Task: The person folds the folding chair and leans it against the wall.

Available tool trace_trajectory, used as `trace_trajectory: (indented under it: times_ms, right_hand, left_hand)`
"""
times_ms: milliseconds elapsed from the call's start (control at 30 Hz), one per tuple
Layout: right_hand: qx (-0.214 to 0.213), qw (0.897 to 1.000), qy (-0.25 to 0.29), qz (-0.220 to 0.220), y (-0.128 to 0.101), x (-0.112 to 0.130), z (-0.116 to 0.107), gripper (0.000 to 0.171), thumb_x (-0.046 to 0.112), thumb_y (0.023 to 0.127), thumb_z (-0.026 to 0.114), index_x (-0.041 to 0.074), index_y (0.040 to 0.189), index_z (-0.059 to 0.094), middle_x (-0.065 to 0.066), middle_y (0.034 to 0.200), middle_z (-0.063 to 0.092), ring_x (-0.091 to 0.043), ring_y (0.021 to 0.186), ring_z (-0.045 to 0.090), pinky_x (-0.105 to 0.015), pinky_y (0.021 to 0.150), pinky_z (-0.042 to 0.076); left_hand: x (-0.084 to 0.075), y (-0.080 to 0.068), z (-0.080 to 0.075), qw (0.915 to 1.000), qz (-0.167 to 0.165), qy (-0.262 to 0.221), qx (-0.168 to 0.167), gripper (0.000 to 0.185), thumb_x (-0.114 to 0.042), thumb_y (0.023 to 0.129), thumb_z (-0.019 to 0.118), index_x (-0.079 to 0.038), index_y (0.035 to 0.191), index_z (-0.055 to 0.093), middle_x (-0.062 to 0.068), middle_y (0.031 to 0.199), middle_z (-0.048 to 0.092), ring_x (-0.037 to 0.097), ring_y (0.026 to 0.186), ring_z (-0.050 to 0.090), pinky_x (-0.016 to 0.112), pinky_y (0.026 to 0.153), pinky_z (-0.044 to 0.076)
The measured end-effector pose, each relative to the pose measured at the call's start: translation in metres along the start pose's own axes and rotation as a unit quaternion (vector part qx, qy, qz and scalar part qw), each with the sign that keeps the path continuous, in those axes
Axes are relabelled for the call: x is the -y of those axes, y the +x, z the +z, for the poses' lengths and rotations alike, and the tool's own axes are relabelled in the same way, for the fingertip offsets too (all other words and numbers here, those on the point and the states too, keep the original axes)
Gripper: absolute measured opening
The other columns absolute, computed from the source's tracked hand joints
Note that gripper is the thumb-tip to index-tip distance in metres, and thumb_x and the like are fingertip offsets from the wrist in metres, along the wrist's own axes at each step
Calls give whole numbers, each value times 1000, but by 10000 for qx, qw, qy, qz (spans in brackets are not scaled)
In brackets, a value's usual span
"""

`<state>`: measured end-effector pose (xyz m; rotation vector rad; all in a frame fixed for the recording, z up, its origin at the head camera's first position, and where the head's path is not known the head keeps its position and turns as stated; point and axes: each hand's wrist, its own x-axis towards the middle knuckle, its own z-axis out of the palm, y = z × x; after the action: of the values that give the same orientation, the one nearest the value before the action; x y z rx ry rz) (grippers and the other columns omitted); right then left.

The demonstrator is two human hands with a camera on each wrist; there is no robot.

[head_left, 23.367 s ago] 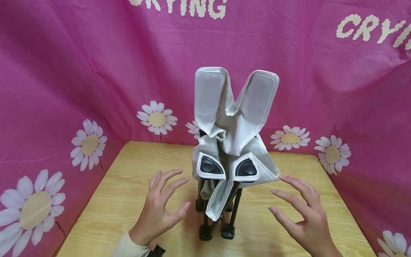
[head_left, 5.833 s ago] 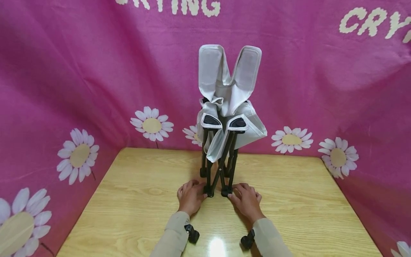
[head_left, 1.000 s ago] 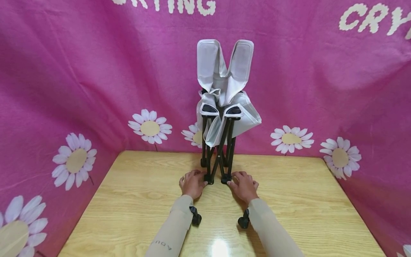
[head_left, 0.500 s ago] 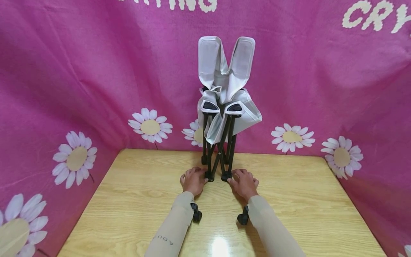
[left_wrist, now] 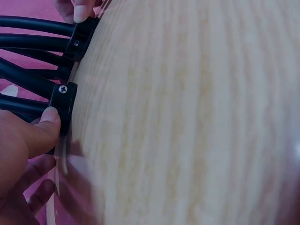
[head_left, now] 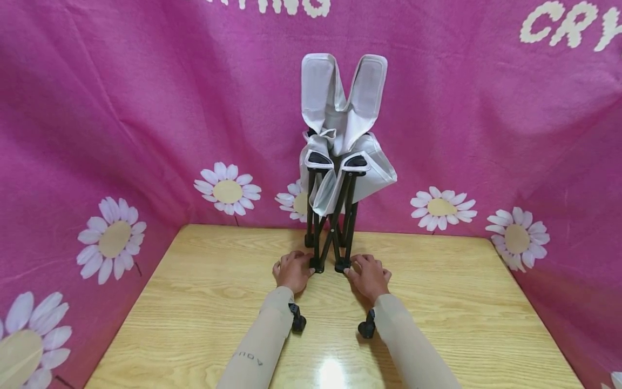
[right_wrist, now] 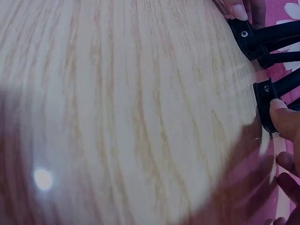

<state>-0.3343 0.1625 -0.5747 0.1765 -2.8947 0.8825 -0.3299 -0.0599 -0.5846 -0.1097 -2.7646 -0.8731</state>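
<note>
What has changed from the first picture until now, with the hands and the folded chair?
Both hands came down from beside the grey fabric to the black front feet. The left hand now touches the left foot, the right hand the right foot. The folded chair now stands farther back on the table, nearer the pink cloth. It stayed upright and folded; over the last second almost nothing moved.

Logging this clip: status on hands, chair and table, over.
Left hand pinches folded chair's front-left foot. Right hand pinches front-right foot. Chair upright on wooden table. Nothing else on it.
</note>
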Motion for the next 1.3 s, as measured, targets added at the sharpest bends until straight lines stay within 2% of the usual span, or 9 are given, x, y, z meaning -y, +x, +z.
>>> trace_trajectory:
  times_ms: [133, 300, 767, 967, 1300]
  right_hand:
    - [61, 10000, 14, 55, 1, 0, 0, 39, 37, 90, 67, 19, 124, 63, -13, 134, 52, -35, 116, 46, -58, 89, 27]
    - [90, 10000, -15, 31, 2, 0, 1, 40, 39, 90, 66, 19, 125, 62, -14, 134, 51, -36, 115, 46, -58, 88, 28]
    - [125, 9999, 11, 89, 4, 3, 0, 41, 39, 90, 66, 18, 125, 62, -15, 134, 51, -37, 115, 45, -59, 90, 27]
    - [58, 9999, -52, 103, 4, 2, 1, 40, 39, 90, 66, 19, 125, 62, -14, 133, 52, -36, 116, 46, -59, 91, 28]
    - [-282, 9991, 316, 67, -6, -1, 7, 36, 37, 91, 65, 19, 123, 64, -15, 134, 51, -40, 118, 45, -61, 95, 24]
  left_hand:
    - [-1, 1, -1, 9996, -189, -49, 197, 35, -25, 86, 72, -27, 120, 69, 4, 128, 56, 33, 121, 42, 61, 101, 20]
    - [-1, 3, -3, 9989, -340, 38, 326, 36, -28, 87, 71, -31, 123, 67, 2, 130, 55, 31, 122, 42, 59, 102, 20]
    - [-4, 6, -5, 9983, -412, 92, 390, 36, -28, 87, 70, -31, 123, 66, 2, 132, 53, 32, 121, 42, 59, 101, 22]
    - [-7, 5, -7, 9978, -450, -52, 474, 37, -26, 88, 70, -29, 125, 66, 4, 133, 53, 32, 122, 41, 58, 102, 20]
    - [-1, -1, 2, 9986, -313, -344, 249, 39, -25, 88, 70, -24, 127, 65, 6, 132, 53, 33, 124, 41, 58, 104, 18]
